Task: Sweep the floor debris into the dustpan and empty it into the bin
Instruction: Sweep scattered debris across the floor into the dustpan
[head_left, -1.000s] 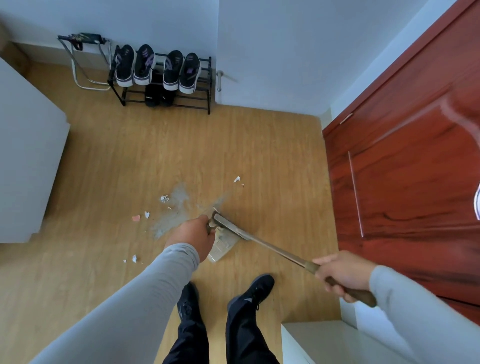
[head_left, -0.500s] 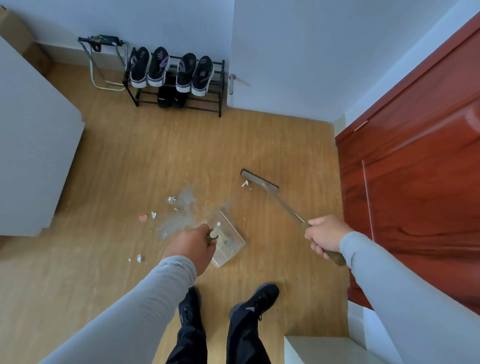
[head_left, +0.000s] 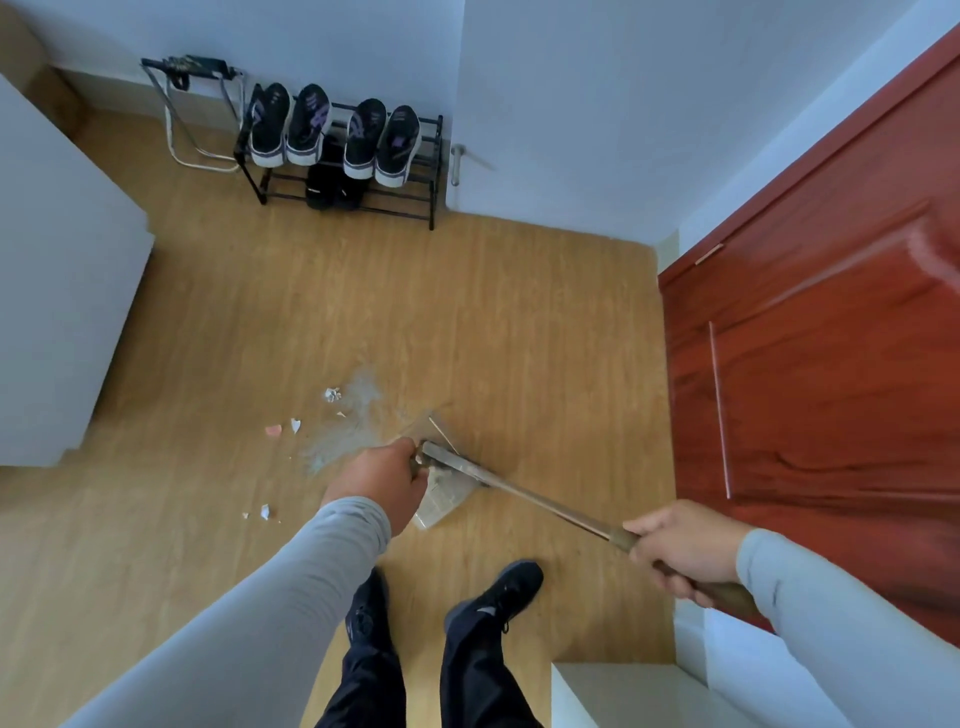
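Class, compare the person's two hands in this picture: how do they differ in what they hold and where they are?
The left hand grips the dustpan low at the floor; the right hand grips the broom by its handle, higher and nearer the red door. The left hand sits beside the debris; the right is farther away. Both wear grey sleeves.

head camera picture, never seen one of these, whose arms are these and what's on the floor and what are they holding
This is a single picture from a wide-angle camera worn on a person's head, looking down, so the arms and feet belong to the wearer. There is no robot. The left hand grips the handle of a clear dustpan resting on the wooden floor. The right hand holds the long handle of a broom, whose head sits at the dustpan. Small white and pink scraps and a grey dust smear lie on the floor to the left of the pan. At the far wall stands a shoe rack, with a red door on the right. No bin is in view.
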